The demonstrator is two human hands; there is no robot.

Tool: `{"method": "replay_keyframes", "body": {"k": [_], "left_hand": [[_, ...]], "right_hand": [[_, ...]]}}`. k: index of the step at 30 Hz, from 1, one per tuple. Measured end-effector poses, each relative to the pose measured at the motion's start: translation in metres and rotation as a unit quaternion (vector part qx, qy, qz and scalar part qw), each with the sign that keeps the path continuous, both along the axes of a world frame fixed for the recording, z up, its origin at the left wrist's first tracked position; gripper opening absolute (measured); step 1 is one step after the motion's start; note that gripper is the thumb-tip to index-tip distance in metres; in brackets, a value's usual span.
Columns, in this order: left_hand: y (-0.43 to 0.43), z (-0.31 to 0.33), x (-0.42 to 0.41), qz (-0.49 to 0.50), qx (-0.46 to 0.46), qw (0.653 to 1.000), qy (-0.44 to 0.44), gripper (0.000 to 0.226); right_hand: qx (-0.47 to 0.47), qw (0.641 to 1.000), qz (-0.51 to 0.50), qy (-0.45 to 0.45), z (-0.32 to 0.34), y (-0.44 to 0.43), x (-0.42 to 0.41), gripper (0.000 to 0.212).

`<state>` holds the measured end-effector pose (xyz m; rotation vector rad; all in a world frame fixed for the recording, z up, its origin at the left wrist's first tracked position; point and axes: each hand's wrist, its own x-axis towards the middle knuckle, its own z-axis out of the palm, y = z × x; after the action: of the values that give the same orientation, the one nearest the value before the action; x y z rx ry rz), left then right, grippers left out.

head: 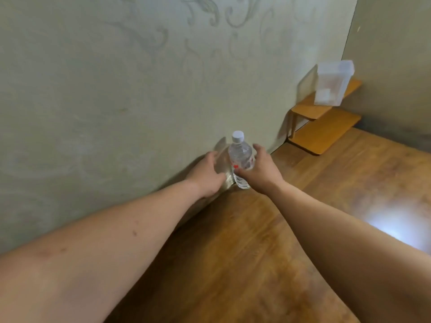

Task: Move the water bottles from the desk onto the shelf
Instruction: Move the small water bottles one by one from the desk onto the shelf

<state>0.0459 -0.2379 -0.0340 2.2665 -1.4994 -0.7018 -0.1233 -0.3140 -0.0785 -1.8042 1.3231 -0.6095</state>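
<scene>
A clear water bottle (240, 157) with a white cap and a red-marked label stands upright on the wooden desk (245, 241), close to the wall. My right hand (261, 171) is wrapped around its lower half from the right. My left hand (207, 176) is just left of the bottle with its fingers spread, next to the wall, holding nothing. A small two-tier wooden shelf (326, 127) stands on the desk in the far right corner.
A clear plastic container (331, 85) stands on the shelf's upper tier. The patterned wall (116, 89) runs along the desk's left side. A bright glare lies on the desk at the right.
</scene>
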Motion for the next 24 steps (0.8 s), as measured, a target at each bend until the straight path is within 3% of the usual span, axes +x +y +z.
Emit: {"method": "replay_keyframes", "body": {"k": [2, 4, 8, 15, 18, 21, 24], "left_hand": [[-0.025, 0.003, -0.005, -0.009, -0.002, 1.0, 0.029, 0.077], [-0.042, -0.001, -0.012, -0.02, -0.022, 0.999, 0.035, 0.07], [-0.042, -0.024, -0.024, -0.002, -0.085, 0.996, 0.031, 0.069], [-0.015, -0.015, -0.017, 0.003, -0.033, 0.996, 0.08, 0.077], [0.033, -0.009, -0.02, 0.002, 0.002, 0.993, 0.119, 0.086], [0.085, -0.006, -0.017, 0.007, 0.022, 0.988, 0.151, 0.081], [0.136, 0.0, -0.011, 0.004, 0.015, 0.99, 0.14, 0.084]], "right_hand": [[-0.013, 0.998, 0.001, -0.054, 0.001, -0.018, 0.024, 0.097], [-0.021, 0.994, -0.024, -0.105, -0.005, -0.03, 0.039, 0.077], [-0.081, 0.99, -0.049, -0.104, -0.025, -0.039, 0.044, 0.047], [-0.073, 0.992, -0.014, -0.097, -0.021, -0.016, 0.043, 0.046], [-0.053, 0.995, 0.016, -0.085, -0.019, 0.022, 0.036, 0.044], [-0.024, 0.995, 0.039, -0.093, -0.011, 0.074, 0.032, 0.035], [-0.012, 0.994, 0.072, -0.086, 0.005, 0.126, 0.027, 0.036]]}}
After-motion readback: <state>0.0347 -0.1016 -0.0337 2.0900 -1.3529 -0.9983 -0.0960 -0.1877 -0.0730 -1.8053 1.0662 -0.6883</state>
